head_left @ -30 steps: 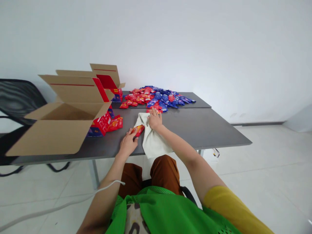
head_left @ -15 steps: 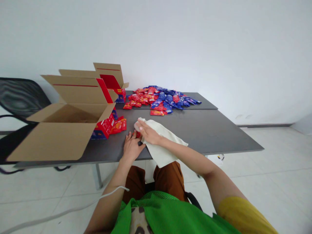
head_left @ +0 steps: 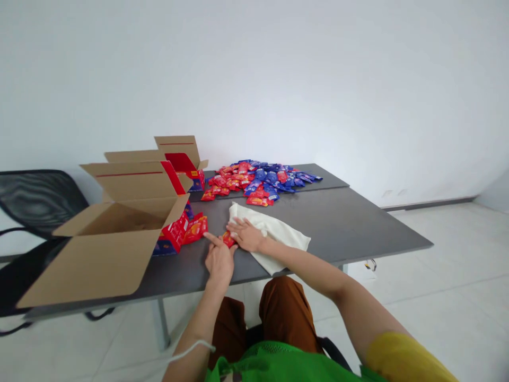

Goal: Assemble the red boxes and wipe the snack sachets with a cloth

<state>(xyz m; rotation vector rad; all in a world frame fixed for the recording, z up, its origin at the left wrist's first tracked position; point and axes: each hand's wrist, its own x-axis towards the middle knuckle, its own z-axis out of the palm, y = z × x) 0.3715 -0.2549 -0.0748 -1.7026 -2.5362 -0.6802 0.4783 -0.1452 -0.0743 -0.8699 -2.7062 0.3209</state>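
Observation:
A small red packet (head_left: 228, 239) lies on the table between my two hands, partly covered by them. My left hand (head_left: 220, 261) is at its near left side, index finger stretched out and the thumb and other fingers closed on the packet's edge. My right hand (head_left: 247, 236) rests flat with its fingers extended on a white cloth (head_left: 280, 227), fingertips beside the packet. The cloth is spread to the right, slightly rumpled, reaching the table's front edge. More red packets (head_left: 195, 228) lie left of my hands.
An open cardboard box (head_left: 107, 262) stands at the left, its flaps spread. Red and blue boxes (head_left: 169, 241) are beside and behind it. A heap of red and blue packets (head_left: 262, 180) lies at the back of the grey table (head_left: 345, 223). A black chair (head_left: 43, 196) stands at the left.
My right hand has flattened and shifted right on the cloth, uncovering more of the red packet. My left hand has turned, its index finger now stretched out. The view has tilted up.

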